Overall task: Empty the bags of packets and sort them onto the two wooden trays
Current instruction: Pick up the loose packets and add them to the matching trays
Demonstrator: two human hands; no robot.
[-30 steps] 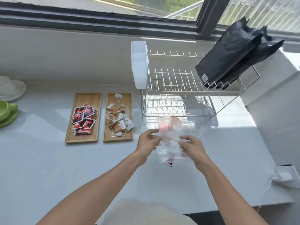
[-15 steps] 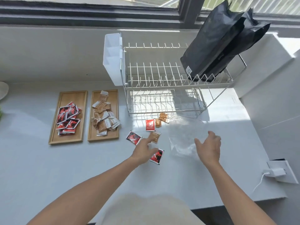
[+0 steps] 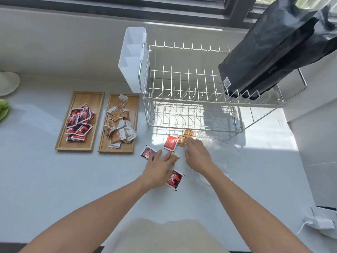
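Two wooden trays lie side by side on the white counter: the left tray (image 3: pixel 87 96) holds several red-and-black packets, the right tray (image 3: pixel 134 99) several brown ones. Loose packets lie in front of the dish rack: a red-black packet (image 3: pixel 148 152), a red one (image 3: pixel 171 142), brown packets (image 3: pixel 187 134), another brown packet (image 3: pixel 175 156) and a red-black packet (image 3: pixel 175 178). My left hand (image 3: pixel 160 168) rests flat over the loose packets, fingers spread, touching the brown one. My right hand (image 3: pixel 197 155) reaches to the brown packets by the red one. The clear empty bag (image 3: pixel 217 143) lies right of it.
A wire dish rack (image 3: pixel 191 84) with a white cutlery holder (image 3: pixel 132 59) stands behind the packets and carries two black bags (image 3: pixel 269 52). A white dish (image 3: pixel 8 84) and green cup (image 3: pixel 3 108) sit at far left. A white plug (image 3: pixel 319 220) lies at the right edge.
The clear bag was held in both hands, then emptied and let go; packets now lie loose on the counter. Both hands have moved onto them, the right coming left from the bag.
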